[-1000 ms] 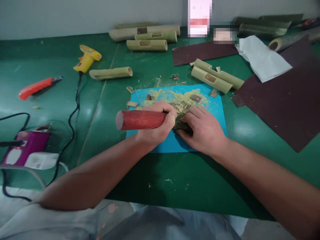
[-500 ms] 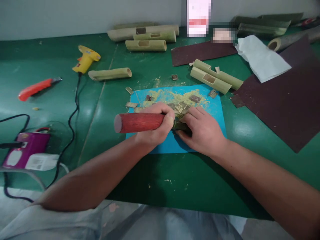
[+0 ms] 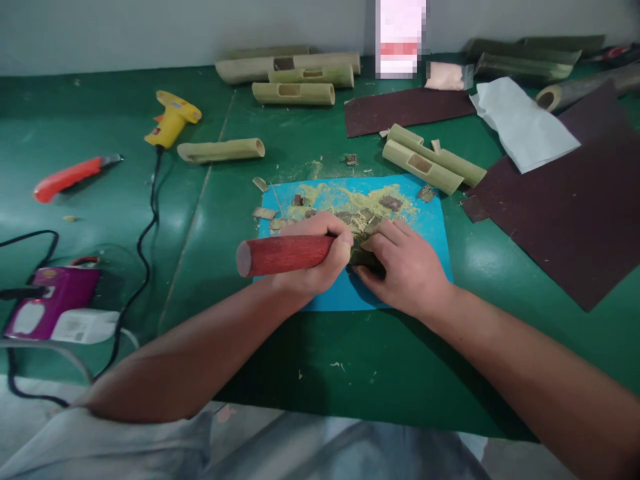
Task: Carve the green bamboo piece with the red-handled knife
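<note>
My left hand (image 3: 315,260) is wrapped round a red wooden tool handle (image 3: 280,255) that points left, its working end hidden between my hands. My right hand (image 3: 407,270) is closed over a dark green bamboo piece (image 3: 367,259) and presses it onto a blue mat (image 3: 430,220). The two hands touch over the mat. Yellowish sawdust (image 3: 360,199) and small brown chips lie on the mat's far half.
Cut bamboo tubes lie at the back (image 3: 293,93), mid-left (image 3: 223,150) and right of the mat (image 3: 425,165). A yellow glue gun (image 3: 173,119), an orange utility knife (image 3: 65,177) and a purple device (image 3: 47,308) sit left. Dark sandpaper sheets (image 3: 565,220) and white paper (image 3: 523,127) lie right.
The handle and both hands have shifted very slightly on the mat; the grip is unchanged. The view has moved a little.
</note>
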{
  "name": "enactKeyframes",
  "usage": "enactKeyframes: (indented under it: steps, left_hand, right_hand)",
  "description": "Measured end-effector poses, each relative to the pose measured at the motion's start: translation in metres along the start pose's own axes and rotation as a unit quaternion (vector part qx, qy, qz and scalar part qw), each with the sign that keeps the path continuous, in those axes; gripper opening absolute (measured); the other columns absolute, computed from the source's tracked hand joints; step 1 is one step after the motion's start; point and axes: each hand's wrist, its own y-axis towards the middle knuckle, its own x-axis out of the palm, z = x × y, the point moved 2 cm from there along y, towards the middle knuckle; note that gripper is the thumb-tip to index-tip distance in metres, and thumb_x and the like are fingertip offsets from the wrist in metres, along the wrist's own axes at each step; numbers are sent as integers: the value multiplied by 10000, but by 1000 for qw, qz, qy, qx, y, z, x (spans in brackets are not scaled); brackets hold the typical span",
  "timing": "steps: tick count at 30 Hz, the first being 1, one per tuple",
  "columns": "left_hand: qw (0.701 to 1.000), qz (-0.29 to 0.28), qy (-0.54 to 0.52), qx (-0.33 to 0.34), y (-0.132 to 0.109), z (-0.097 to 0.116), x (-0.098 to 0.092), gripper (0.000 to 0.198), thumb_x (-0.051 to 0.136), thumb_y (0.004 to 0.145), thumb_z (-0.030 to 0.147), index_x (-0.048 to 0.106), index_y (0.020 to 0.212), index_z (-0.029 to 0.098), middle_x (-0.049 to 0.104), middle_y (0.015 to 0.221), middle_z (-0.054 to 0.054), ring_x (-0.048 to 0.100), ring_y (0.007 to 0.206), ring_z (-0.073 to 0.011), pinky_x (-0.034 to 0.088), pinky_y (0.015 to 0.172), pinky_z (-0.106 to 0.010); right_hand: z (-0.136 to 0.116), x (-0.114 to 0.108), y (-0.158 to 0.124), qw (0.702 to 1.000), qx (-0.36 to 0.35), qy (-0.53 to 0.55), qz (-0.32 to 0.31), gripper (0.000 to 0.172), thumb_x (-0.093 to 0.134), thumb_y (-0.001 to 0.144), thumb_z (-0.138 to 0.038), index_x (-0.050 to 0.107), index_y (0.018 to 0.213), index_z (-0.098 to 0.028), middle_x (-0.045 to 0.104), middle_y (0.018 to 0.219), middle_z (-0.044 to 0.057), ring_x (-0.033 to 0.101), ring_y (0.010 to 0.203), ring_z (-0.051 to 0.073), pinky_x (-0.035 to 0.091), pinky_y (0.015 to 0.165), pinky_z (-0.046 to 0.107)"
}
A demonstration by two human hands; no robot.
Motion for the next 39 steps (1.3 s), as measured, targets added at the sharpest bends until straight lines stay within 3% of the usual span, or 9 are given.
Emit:
enactKeyframes:
  steps: [9, 13, 21, 25, 32, 34, 39]
  left_hand:
    - [997, 10, -51, 50, 11, 6, 5, 154, 586, 897, 249, 584, 744, 227, 636, 740, -3, 604, 685, -170, 493, 669, -344]
    - [996, 14, -80, 35, 12, 3, 8, 147, 593, 886, 254, 572, 742, 229, 626, 733, -8, 595, 661, -170, 487, 645, -353]
    - [995, 77, -65, 21, 15, -2, 13, 319, 622, 901, 371, 500, 636, 242, 546, 607, -6, 549, 569, -174, 442, 579, -367]
    - [994, 84, -61, 19, 18, -1, 14, 338, 604, 902, 335, 462, 609, 241, 523, 588, 0, 522, 559, -165, 429, 572, -363]
    - [980, 112, -165, 14, 17, 6, 19, 310, 614, 796, 208, 425, 550, 221, 442, 529, 25, 425, 503, -121, 325, 494, -334]
    - [971, 70, -230, 6, 15, 12, 22, 294, 619, 782, 245, 449, 542, 221, 426, 506, 33, 386, 446, -102, 304, 446, -321]
    - [975, 103, -192, -31, 17, 16, 23, 431, 597, 916, 450, 446, 572, 239, 511, 571, -16, 497, 544, -158, 453, 530, -358]
  right_hand:
    - [0, 2, 1, 1000, 1, -5, -1, 137, 569, 912, -291, 628, 870, -175, 632, 909, 127, 529, 862, 266, 448, 736, 402]
    - [-3, 3, 1, 1000, 3, -15, -2, 122, 587, 901, -282, 627, 869, -172, 632, 913, 128, 535, 871, 268, 457, 741, 400]
    - [-9, 8, 2, 1000, 25, 1, 0, 87, 596, 887, -267, 613, 852, -190, 610, 891, 101, 542, 877, 261, 462, 761, 398]
    - [-10, 10, 2, 1000, 21, 2, 14, 110, 583, 906, -271, 613, 837, -190, 607, 881, 100, 541, 867, 254, 467, 772, 398]
    - [-8, 11, 5, 999, 15, 18, 22, 151, 578, 906, -276, 592, 773, -204, 589, 834, 81, 542, 829, 229, 455, 738, 367]
    - [-7, 11, 5, 999, 16, 24, 22, 163, 580, 906, -284, 584, 762, -205, 580, 813, 72, 533, 795, 216, 446, 719, 360]
    - [-7, 10, 4, 999, -6, 9, 36, 160, 570, 921, -279, 610, 805, -176, 599, 831, 91, 542, 807, 226, 454, 723, 366]
